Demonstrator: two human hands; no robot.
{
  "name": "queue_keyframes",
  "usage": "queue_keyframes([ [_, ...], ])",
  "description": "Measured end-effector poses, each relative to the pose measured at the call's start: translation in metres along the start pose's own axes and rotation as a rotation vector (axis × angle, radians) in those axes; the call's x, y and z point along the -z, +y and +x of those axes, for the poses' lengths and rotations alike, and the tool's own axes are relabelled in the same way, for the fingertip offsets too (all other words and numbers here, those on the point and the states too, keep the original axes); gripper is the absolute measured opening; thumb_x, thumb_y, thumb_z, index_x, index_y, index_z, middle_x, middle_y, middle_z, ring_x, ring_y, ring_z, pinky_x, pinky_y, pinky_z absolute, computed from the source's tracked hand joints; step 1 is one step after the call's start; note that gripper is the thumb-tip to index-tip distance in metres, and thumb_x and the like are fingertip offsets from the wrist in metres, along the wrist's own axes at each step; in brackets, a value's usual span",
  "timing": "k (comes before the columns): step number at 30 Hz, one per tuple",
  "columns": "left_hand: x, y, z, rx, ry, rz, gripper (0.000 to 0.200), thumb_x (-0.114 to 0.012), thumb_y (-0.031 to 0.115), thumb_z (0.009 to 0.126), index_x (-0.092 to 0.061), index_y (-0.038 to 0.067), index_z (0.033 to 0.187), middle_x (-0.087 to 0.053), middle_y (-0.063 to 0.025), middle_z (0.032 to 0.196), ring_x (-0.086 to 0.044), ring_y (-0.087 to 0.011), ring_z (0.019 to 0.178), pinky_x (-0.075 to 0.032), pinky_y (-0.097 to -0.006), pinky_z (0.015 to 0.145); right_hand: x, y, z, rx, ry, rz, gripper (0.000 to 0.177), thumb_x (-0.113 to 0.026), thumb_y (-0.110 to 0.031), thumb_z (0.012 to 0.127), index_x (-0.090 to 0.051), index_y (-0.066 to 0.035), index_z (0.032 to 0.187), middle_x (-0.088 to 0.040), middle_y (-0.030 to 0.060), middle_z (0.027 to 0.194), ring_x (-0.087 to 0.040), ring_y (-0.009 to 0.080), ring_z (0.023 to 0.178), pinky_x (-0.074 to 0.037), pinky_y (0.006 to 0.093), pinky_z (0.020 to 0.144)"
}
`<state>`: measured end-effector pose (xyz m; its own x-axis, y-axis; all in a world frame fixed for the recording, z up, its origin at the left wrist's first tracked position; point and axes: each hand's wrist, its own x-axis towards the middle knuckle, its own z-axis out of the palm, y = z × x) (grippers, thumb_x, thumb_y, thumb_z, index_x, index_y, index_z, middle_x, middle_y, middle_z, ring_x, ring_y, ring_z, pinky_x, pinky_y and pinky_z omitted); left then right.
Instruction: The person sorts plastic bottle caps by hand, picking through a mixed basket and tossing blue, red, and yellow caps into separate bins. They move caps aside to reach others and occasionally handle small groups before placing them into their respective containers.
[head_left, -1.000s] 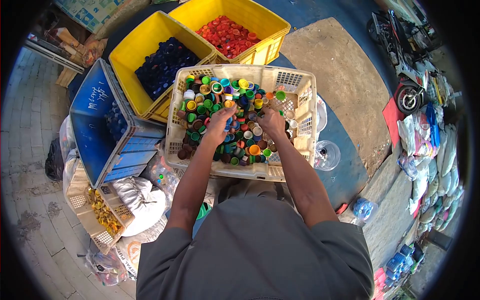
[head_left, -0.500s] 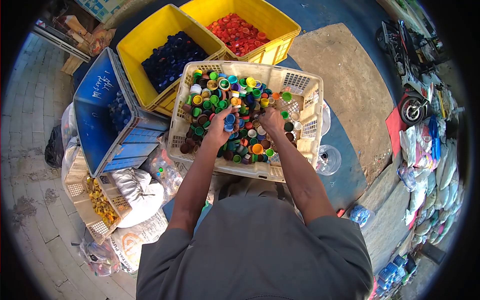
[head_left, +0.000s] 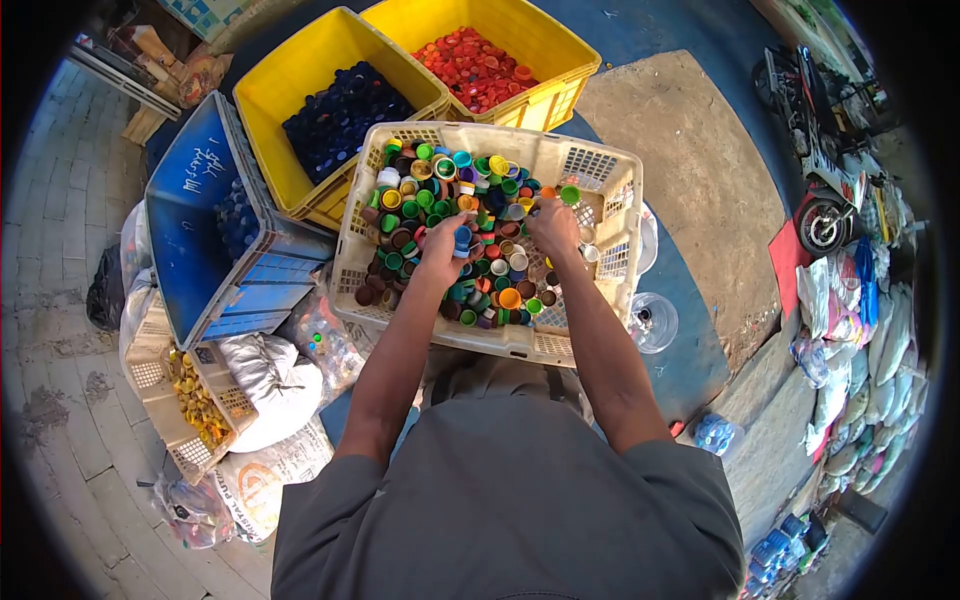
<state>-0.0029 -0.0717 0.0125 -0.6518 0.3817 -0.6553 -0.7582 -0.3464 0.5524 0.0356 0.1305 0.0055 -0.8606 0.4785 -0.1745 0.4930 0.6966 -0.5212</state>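
Note:
A cream perforated crate holds a mixed heap of bottle caps in green, brown, orange, white and other colours. Over the middle of the heap, my left hand is closed around blue caps, which show between its thumb and fingers. My right hand is over the right part of the heap, its fingers bent down among the caps beside a green cap. What those fingers hold, if anything, is hidden.
Beyond the crate stand a yellow bin of dark blue caps and another yellow bin of red caps. At left are a blue bin and a small crate of yellow caps. A clear tub sits at right.
My right hand has shifted slightly up and to the right over the caps. My left hand stays in nearly the same place, still around blue caps.

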Motion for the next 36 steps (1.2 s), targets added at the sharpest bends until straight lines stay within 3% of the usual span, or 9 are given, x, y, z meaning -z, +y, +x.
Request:
queue_keyframes([
  [6,0.012,-0.009,-0.001,0.015,-0.165,-0.162,0.026,-0.053,0.026,0.097,-0.059,0.002,0.105,-0.064,-0.0054,0.088,-0.064,-0.0182,0.075,-0.056,-0.0333,0.066,0.0,-0.016,-0.008,0.008,-0.057,-0.115,0.041,-0.069,-0.036,0.077,-0.067,-0.008,0.107,-0.068,0.0235,0.098,-0.065,0.0404,0.093,-0.052,0.0487,0.079],
  [15,0.009,-0.011,-0.009,-0.004,-0.129,-0.239,0.033,-0.049,0.029,0.098,-0.059,-0.001,0.107,-0.064,-0.0086,0.095,-0.064,-0.0212,0.086,-0.057,-0.0341,0.077,-0.022,-0.013,0.002,-0.024,-0.001,0.036,0.034,-0.068,-0.034,0.079,-0.07,-0.008,0.101,-0.068,0.0208,0.094,-0.066,0.0376,0.088,-0.052,0.0461,0.077],
  [18,0.002,-0.013,-0.009,-0.001,-0.123,-0.26,0.034,-0.05,0.033,0.097,-0.06,0.002,0.109,-0.065,-0.008,0.095,-0.065,-0.0206,0.083,-0.056,-0.0326,0.075,-0.006,-0.025,-0.007,0.066,-0.001,0.282,0.028,-0.068,-0.03,0.079,-0.071,-0.011,0.1,-0.069,0.0199,0.089,-0.068,0.0354,0.084,-0.054,0.0448,0.074],
  [22,-0.009,-0.011,-0.008,0.007,-0.146,-0.345,0.041,-0.049,0.039,0.097,-0.056,0.003,0.115,-0.064,-0.0096,0.099,-0.064,-0.0206,0.087,-0.055,-0.034,0.077,0.013,-0.045,-0.029,0.427,-0.071,0.452,0.033,-0.076,-0.022,0.075,-0.069,-0.007,0.104,-0.069,0.0189,0.091,-0.068,0.0312,0.082,-0.053,0.0381,0.071],
  [25,-0.011,-0.009,-0.011,-0.033,-0.157,-0.388,0.035,-0.049,0.035,0.098,-0.056,0.005,0.113,-0.063,-0.0085,0.105,-0.063,-0.02,0.092,-0.055,-0.0349,0.08,0.012,-0.05,-0.034,0.486,-0.09,0.518,0.039,-0.078,-0.019,0.075,-0.066,-0.002,0.108,-0.069,0.0154,0.091,-0.067,0.0275,0.08,-0.053,0.0348,0.071],
  [28,-0.013,-0.005,-0.013,-0.07,-0.157,-0.45,0.027,-0.05,0.03,0.098,-0.057,0.006,0.111,-0.063,-0.0075,0.103,-0.063,-0.0201,0.091,-0.056,-0.0353,0.081,0.023,-0.062,-0.039,0.217,-0.279,0.923,0.042,-0.078,-0.021,0.078,-0.063,0.001,0.111,-0.068,0.0113,0.089,-0.065,0.0227,0.074,-0.052,0.0333,0.068],
  [29,-0.013,-0.004,-0.015,-0.087,-0.156,-0.478,0.027,-0.051,0.029,0.098,-0.057,0.006,0.11,-0.063,-0.0075,0.103,-0.063,-0.0202,0.091,-0.056,-0.0353,0.081,0.032,-0.064,-0.041,0.018,-0.47,1.129,0.042,-0.069,-0.027,0.085,-0.06,0.002,0.114,-0.065,0.0077,0.09,-0.062,0.0179,0.076,-0.05,0.0319,0.067],
  [32,-0.006,-0.002,-0.015,-0.166,-0.134,-0.592,0.028,-0.046,0.031,0.099,-0.056,0.006,0.108,-0.064,-0.0095,0.103,-0.064,-0.0249,0.093,-0.055,-0.0394,0.079,0.02,-0.064,-0.04,-0.262,-0.691,1.789,0.041,-0.054,-0.035,0.094,-0.057,-0.001,0.117,-0.064,0.0089,0.096,-0.06,0.0185,0.078,-0.048,0.0294,0.068],
  [36,-0.002,0.01,-0.047,-0.334,-0.051,-0.766,0.03,-0.047,0.032,0.098,-0.058,0.004,0.103,-0.063,-0.0117,0.102,-0.063,-0.0269,0.095,-0.052,-0.0401,0.08,0.008,-0.09,-0.052,-0.32,-0.718,1.977,0.041,-0.048,-0.018,0.084,-0.051,0.0,0.121,-0.062,0.0127,0.105,-0.061,0.0282,0.095,-0.051,0.0394,0.084],
])
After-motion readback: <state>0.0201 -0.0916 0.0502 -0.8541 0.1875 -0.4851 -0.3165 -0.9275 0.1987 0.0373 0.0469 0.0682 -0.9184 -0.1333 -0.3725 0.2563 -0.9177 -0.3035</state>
